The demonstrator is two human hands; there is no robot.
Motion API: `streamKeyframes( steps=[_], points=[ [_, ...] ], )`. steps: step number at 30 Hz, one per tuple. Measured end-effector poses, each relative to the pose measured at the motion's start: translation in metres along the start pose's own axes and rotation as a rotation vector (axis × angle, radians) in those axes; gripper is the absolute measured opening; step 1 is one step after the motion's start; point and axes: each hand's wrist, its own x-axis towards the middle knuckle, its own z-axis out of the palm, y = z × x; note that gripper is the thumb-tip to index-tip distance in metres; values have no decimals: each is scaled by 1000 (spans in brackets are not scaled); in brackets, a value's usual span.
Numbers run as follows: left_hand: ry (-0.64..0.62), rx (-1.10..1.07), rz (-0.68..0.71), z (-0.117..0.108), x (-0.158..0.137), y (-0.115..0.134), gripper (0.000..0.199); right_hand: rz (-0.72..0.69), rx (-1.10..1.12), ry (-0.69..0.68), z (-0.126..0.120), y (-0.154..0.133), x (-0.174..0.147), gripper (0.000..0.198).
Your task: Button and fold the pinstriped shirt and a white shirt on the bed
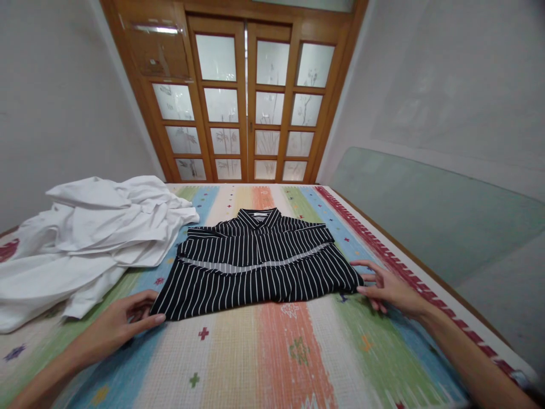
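Note:
A black shirt with white stripes (255,284) lies partly folded in front of me, its collar pointing away and its lower part turned up over the front. My left hand (128,321) pinches the near left corner of the shirt between thumb and fingers. At the near right corner, my right hand (381,287) has its thumb and fingers around the fabric edge. Both sleeves seem to lie folded across the shirt's body. A pale inner strip shows between the folded layers.
A heap of white cloth (106,221) lies to the left of the shirt. Underneath is a colourful striped tablecloth (238,358). Wooden doors with glass panes (247,102) stand beyond the far edge, and a pale green panel (426,210) runs along the right wall.

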Motion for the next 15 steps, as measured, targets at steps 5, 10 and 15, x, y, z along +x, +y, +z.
streamKeyframes(
  steps=[5, 10, 15],
  points=[
    [-7, -33, -5, -3, 0, -1, 41, -133, -49, 14, -5, 12, 2, 78],
    [151, 77, 71, -3, -7, -8, 43, -259, -295, 144, -11, 19, 2, 60],
    [139, 121, 76, 2, -10, -6, 42, -223, -298, 214, -1, 7, -1, 61]
  ],
)
